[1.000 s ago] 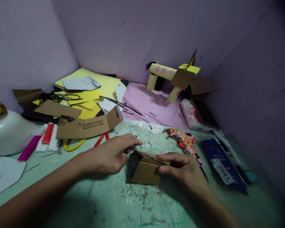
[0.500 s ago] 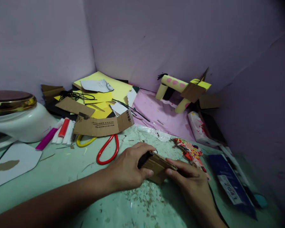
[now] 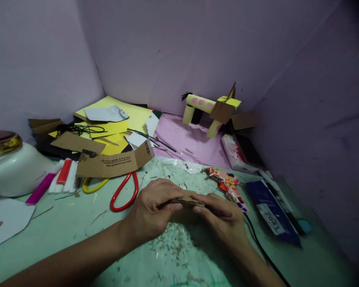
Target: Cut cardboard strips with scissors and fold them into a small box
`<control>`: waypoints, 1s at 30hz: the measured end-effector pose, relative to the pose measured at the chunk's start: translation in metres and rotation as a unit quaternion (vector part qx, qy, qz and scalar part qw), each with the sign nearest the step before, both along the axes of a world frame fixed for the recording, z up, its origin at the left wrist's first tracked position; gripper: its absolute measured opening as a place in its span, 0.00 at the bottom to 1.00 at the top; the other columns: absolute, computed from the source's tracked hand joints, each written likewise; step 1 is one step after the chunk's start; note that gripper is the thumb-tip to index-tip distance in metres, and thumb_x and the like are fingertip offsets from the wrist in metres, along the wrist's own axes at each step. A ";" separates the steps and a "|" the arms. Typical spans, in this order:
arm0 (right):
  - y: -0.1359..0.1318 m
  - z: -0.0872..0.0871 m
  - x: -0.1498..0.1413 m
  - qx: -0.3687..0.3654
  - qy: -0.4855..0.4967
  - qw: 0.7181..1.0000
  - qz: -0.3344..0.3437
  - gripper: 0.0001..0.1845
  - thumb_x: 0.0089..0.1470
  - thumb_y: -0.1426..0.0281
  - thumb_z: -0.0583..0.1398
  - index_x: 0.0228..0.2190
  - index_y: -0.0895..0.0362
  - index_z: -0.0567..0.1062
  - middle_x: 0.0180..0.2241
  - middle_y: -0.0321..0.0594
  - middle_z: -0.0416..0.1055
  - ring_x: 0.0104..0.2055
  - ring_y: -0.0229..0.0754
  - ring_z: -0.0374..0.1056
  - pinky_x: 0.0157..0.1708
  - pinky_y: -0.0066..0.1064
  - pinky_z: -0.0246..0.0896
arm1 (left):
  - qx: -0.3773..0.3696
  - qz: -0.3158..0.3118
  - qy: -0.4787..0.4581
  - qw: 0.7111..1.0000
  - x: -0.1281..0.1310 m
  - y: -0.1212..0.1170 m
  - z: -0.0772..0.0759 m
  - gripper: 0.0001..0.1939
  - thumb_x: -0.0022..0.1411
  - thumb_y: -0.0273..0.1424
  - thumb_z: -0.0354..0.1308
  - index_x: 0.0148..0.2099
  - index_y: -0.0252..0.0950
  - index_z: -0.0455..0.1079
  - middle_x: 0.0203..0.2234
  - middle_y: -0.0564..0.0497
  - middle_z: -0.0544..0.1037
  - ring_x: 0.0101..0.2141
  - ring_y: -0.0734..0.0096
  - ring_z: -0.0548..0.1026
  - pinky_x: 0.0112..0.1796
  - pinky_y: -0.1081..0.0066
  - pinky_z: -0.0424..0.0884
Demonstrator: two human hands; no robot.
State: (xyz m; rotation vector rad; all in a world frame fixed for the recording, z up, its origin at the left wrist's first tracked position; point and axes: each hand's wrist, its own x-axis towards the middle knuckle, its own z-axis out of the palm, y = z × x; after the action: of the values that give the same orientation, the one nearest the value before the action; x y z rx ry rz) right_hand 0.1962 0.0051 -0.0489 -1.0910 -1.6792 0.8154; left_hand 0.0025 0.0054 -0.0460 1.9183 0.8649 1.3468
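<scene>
A small brown piece of cardboard (image 3: 189,198) is held between both hands above the table, its layered edge facing up toward me. My left hand (image 3: 155,207) pinches its left end between thumb and fingers. At the right end, my right hand (image 3: 219,213) grips it the same way. Beyond my right hand lies a glue gun (image 3: 225,182) with a bright floral pattern, its black cord running toward me. To the left of my left hand are scissors with a red handle loop (image 3: 125,193) and a yellow one, partly under a printed cardboard strip (image 3: 116,164).
A yellow animal figure (image 3: 203,103) with pink spots stands on pink paper at the back. Yellow sheets (image 3: 119,107) and black cord (image 3: 77,129) lie at back left. Markers (image 3: 64,175) and a white rounded object (image 3: 20,171) are left; a blue packet (image 3: 272,211) is right.
The cardboard piece has been tilted, so its edge now faces me and its broad face shows less. Both hands keep hold of it. The whole view has shifted slightly.
</scene>
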 end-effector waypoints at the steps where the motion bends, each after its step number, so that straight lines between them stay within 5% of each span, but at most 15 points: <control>1: 0.000 0.000 0.000 0.005 -0.003 1.000 0.001 0.13 0.43 0.73 0.65 0.34 0.49 0.81 0.21 0.36 0.75 0.22 0.38 0.68 0.21 0.29 0.61 | -0.004 -0.001 -0.007 1.000 0.000 0.001 -0.001 0.16 0.54 0.19 0.59 0.43 0.39 0.74 0.35 0.50 0.80 0.39 0.66 0.73 0.44 0.62 0.67; 5: -0.003 0.005 0.002 -0.018 -0.028 0.999 0.000 0.15 0.45 0.71 0.64 0.38 0.52 0.79 0.28 0.39 0.78 0.28 0.40 0.71 0.28 0.31 0.66 | -0.059 0.007 -0.011 0.998 -0.001 0.002 0.000 0.16 0.54 0.19 0.59 0.43 0.41 0.75 0.35 0.52 0.80 0.40 0.67 0.73 0.44 0.65 0.68; 9: -0.005 0.008 0.003 -0.068 -0.023 0.997 -0.033 0.18 0.49 0.65 0.61 0.43 0.57 0.77 0.24 0.38 0.76 0.23 0.39 0.68 0.25 0.31 0.65 | -0.129 0.044 -0.027 0.990 -0.003 0.002 0.005 0.14 0.51 0.21 0.60 0.38 0.43 0.78 0.33 0.53 0.81 0.40 0.67 0.75 0.43 0.68 0.70; 14: 0.003 0.007 0.008 -0.141 0.127 0.978 -0.089 0.22 0.52 0.55 0.57 0.43 0.56 0.74 0.34 0.45 0.76 0.31 0.43 0.72 0.35 0.39 0.67 | -0.242 0.059 -0.062 0.966 -0.013 0.007 0.010 0.09 0.51 0.27 0.62 0.36 0.42 0.79 0.35 0.51 0.82 0.40 0.65 0.76 0.42 0.71 0.71; 17: 0.008 0.007 0.009 -0.190 0.250 0.949 0.002 0.36 0.39 0.53 0.66 0.49 0.52 0.69 0.49 0.49 0.69 0.50 0.52 0.66 0.48 0.45 0.61 | -0.345 0.024 -0.159 0.925 -0.017 0.011 0.010 0.11 0.50 0.34 0.65 0.39 0.42 0.79 0.37 0.50 0.82 0.38 0.67 0.78 0.37 0.76 0.72; 20: 0.005 0.008 0.003 -0.263 0.296 0.911 0.119 0.58 0.22 0.63 0.74 0.57 0.50 0.57 0.61 0.50 0.52 0.60 0.57 0.54 0.55 0.48 0.53 | -0.384 0.023 -0.215 0.897 -0.016 0.011 0.009 0.14 0.46 0.36 0.68 0.39 0.42 0.79 0.36 0.51 0.82 0.38 0.66 0.78 0.37 0.79 0.72; 24: -0.005 0.010 -0.009 -0.329 0.328 0.868 0.179 0.72 0.20 0.75 0.73 0.62 0.54 0.40 0.64 0.53 0.41 0.61 0.55 0.50 0.60 0.46 0.44 | -0.369 0.041 -0.153 0.916 -0.017 0.009 0.006 0.15 0.47 0.39 0.67 0.39 0.42 0.79 0.40 0.48 0.81 0.43 0.62 0.77 0.40 0.76 0.72; 30: -0.007 0.005 -0.012 -0.347 0.355 0.840 0.219 0.68 0.30 0.77 0.67 0.62 0.63 0.30 0.60 0.58 0.53 0.58 0.54 0.55 0.58 0.43 0.45 | -0.204 0.110 0.034 0.972 -0.021 0.010 0.007 0.09 0.48 0.36 0.64 0.35 0.46 0.80 0.38 0.50 0.81 0.44 0.59 0.76 0.47 0.68 0.70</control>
State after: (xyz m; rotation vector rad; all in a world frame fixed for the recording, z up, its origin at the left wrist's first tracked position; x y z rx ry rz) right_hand 0.1841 -0.0022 -0.0437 -0.6775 -0.9830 1.9602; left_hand -0.0188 0.0153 -0.0388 1.5883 1.3093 1.1200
